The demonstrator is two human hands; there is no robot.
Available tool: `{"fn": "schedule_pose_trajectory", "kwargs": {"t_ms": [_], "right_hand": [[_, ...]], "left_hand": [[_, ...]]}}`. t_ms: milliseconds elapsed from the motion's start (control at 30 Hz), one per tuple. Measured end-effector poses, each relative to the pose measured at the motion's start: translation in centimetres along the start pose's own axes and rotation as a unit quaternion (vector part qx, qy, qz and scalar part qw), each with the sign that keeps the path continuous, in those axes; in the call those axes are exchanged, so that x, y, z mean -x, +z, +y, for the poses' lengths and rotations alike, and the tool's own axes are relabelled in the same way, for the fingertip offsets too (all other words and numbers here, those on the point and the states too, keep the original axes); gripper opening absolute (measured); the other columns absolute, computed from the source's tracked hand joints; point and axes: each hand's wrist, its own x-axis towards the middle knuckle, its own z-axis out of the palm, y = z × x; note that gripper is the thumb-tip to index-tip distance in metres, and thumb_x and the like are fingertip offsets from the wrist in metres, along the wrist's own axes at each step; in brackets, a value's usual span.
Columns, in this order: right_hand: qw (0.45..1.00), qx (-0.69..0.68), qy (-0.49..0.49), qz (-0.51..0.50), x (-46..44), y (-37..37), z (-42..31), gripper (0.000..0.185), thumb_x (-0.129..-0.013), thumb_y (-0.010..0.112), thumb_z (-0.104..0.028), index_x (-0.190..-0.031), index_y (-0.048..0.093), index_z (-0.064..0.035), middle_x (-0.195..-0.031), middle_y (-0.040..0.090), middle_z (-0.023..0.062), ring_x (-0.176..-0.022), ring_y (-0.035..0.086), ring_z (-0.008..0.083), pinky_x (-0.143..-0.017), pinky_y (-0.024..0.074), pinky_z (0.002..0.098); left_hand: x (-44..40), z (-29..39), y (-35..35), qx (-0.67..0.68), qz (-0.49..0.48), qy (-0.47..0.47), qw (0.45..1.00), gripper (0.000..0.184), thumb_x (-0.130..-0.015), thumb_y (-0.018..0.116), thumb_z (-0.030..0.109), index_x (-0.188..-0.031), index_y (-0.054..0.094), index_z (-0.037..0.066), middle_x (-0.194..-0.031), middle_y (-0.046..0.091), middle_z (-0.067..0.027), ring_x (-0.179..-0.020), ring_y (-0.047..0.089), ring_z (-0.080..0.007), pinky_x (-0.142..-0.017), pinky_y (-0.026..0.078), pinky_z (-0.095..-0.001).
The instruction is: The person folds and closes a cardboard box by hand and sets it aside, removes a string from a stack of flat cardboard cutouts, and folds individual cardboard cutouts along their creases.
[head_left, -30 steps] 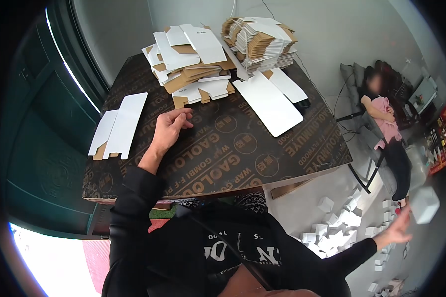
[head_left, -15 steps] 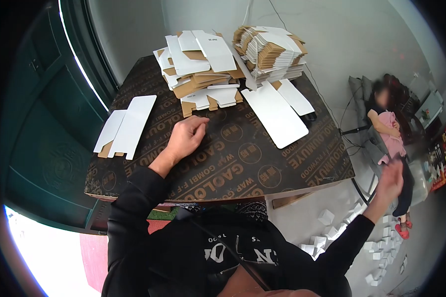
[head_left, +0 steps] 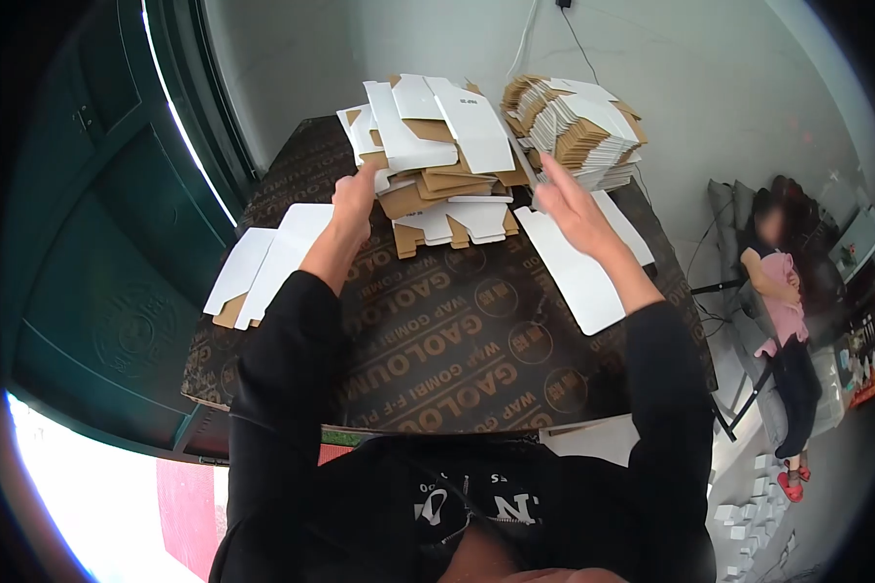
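My left hand (head_left: 353, 206) is at the left side of a loose pile of flattened cartons (head_left: 472, 131), white outside and brown inside. Its fingers are curled, with the tips at the cartons' edge; whether they grip one is hidden. My right hand (head_left: 576, 212) is at the pile's right side, fingers stretched toward it and slightly blurred, nothing visible in them. Below that hand lies a flat white carton (head_left: 578, 282). Another flattened carton (head_left: 297, 253) lies to the left of my left hand.
A tight stack of flattened cartons (head_left: 593, 121) stands behind on the right of the dark printed table (head_left: 428, 340). A green door (head_left: 97, 262) is at the left. At the right a person (head_left: 783, 282) in pink reclines, and small white boxes (head_left: 749, 525) lie on the floor.
My right hand has swung in from beyond the table's right side to the pile. My left hand has moved up to the pile's left edge. The view has shifted.
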Motion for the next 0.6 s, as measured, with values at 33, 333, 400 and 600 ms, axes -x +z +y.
{"fn": "schedule_pose_trajectory", "kwargs": {"t_ms": [33, 333, 400, 600], "right_hand": [[1.000, -0.021, 0.013, 0.011, -1.6, 0.4, 0.1, 0.066, -0.103, 0.039, -0.043, -0.148, 0.033, 0.0049, -0.154, 0.034, 0.0206, -0.140, 0.037, 0.0327, -0.115, 0.0306, 0.0418], [0.999, -0.006, 0.042, 0.002, -10.5, 5.7, 4.7, 0.073, -0.103, 0.022, -0.054, -0.148, 0.034, 0.0027, -0.155, 0.034, 0.0174, -0.145, 0.029, 0.0310, -0.118, 0.0254, 0.0424], [0.998, 0.006, 0.063, -0.005, -10.9, 7.7, 4.2, 0.074, -0.102, 0.020, -0.057, -0.150, 0.032, -0.0012, -0.156, 0.032, 0.0167, -0.146, 0.026, 0.0339, -0.117, 0.0241, 0.0469], [0.981, 0.095, 0.159, -0.050, -11.4, 12.0, 1.5, 0.077, -0.095, 0.026, -0.061, -0.157, 0.019, -0.0163, -0.163, 0.017, 0.0151, -0.146, 0.014, 0.0496, -0.111, 0.0198, 0.0652]], "left_hand": [[-0.8, 0.1, 0.0, 0.052, -0.018, -0.029, 0.998, 0.081, -0.090, 0.052, 0.042, -0.147, 0.024, -0.009, -0.145, 0.035, -0.0302, -0.124, 0.044, -0.0479, -0.106, 0.035, -0.0527], [-7.1, -0.3, -0.5, 0.287, -0.114, -0.161, 0.937, 0.086, -0.090, 0.045, 0.057, -0.150, 0.027, -0.002, -0.149, 0.033, -0.0291, -0.127, 0.043, -0.0461, -0.102, 0.035, -0.0576], [-7.7, -0.4, -0.8, 0.272, -0.121, -0.169, 0.940, 0.085, -0.089, 0.045, 0.056, -0.150, 0.028, -0.001, -0.149, 0.035, -0.0283, -0.126, 0.045, -0.0448, -0.101, 0.036, -0.0568], [-9.3, -0.8, -1.5, 0.229, -0.130, -0.193, 0.945, 0.081, -0.089, 0.048, 0.054, -0.148, 0.034, 0.001, -0.145, 0.042, -0.0259, -0.124, 0.049, -0.0413, -0.098, 0.039, -0.0550]]}}
